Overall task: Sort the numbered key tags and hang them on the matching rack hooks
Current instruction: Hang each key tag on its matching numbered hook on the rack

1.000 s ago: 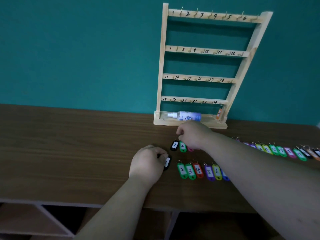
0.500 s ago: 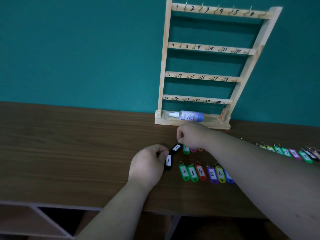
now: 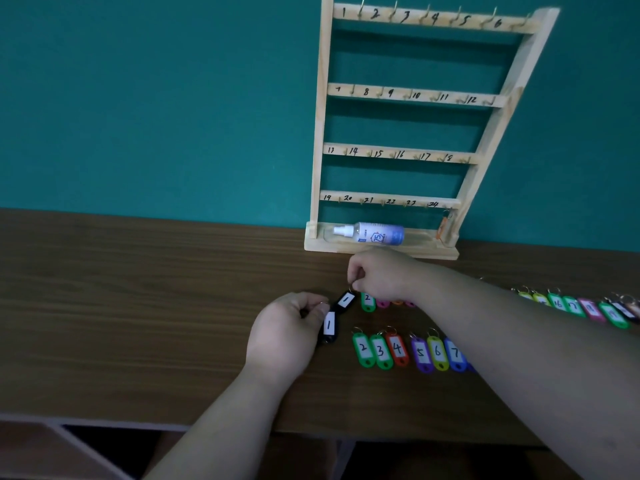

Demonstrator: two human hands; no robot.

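Fingers point(image 3: 311, 305) of the left hand point(image 3: 284, 336) are curled and pressed together, pinching the ring end of a black plastic key tag labelled 1 point(image 3: 329, 326), which lies lengthwise just beside them, about midway between the front and back edges of the brown wood-grain bench point(image 3: 138, 306); fingers point(image 3: 356, 271) of the right hand point(image 3: 379, 277) are bunched as well, pinching the metal ring of a second black key tag labelled 1 point(image 3: 345, 300), which slants down toward the first, though whether the two touch cannot be told. At the bench's back edge, against the teal wall point(image 3: 156, 98), stands a pale wooden rack point(image 3: 317, 133) with four rails of small hooks hand-numbered 1 to 24. Toward the front edge lies a row of coloured key tags point(image 3: 408, 351) reading 2 to 7, green, green, red, purple, yellow, blue, its right end hidden by the right forearm. Behind it, a second row point(image 3: 367, 301) starts with a green 2 and runs under the right hand, and more tags point(image 3: 571, 306) trail toward the bench's right edge. A white and blue spray bottle point(image 3: 374, 233) lies on its side in the rack's base tray, and a small orange thing point(image 3: 443, 225), too small to identify, hangs by the rack's right post
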